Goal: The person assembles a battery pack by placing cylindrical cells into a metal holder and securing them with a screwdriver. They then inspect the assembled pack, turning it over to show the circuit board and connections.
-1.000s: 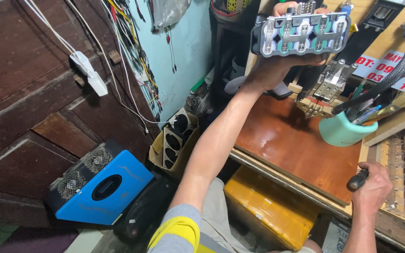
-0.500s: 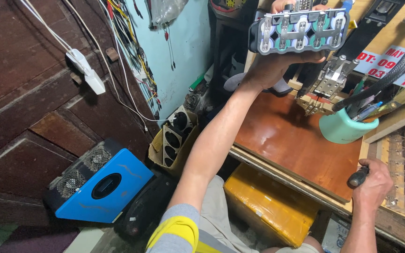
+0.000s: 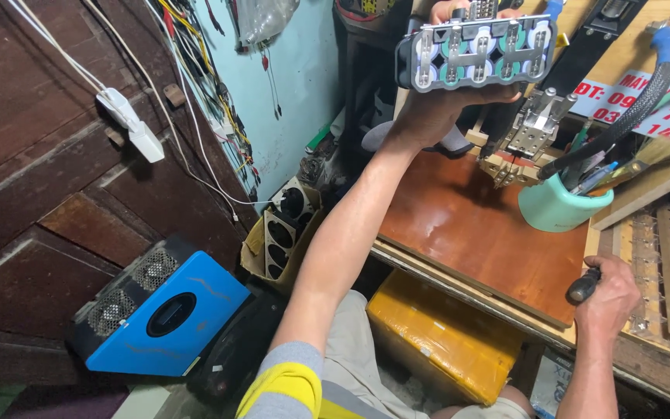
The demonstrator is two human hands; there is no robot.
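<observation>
Your left hand (image 3: 436,116) still cups the battery pack (image 3: 474,50), lifted slightly; right hand (image 3: 610,299) stays fisted on black handle (image 3: 583,287).

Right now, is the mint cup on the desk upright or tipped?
Upright: the mint cup stands on its base, pens and tools sticking up from its mouth.

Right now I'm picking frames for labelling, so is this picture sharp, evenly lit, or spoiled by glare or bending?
Head view: mostly sharp; the battery pack in the left hand reads clearly. The board shows soft glare and the pack's shadow. The lower left corner is dark. Straight edges bow slightly towards the frame's borders.
</observation>
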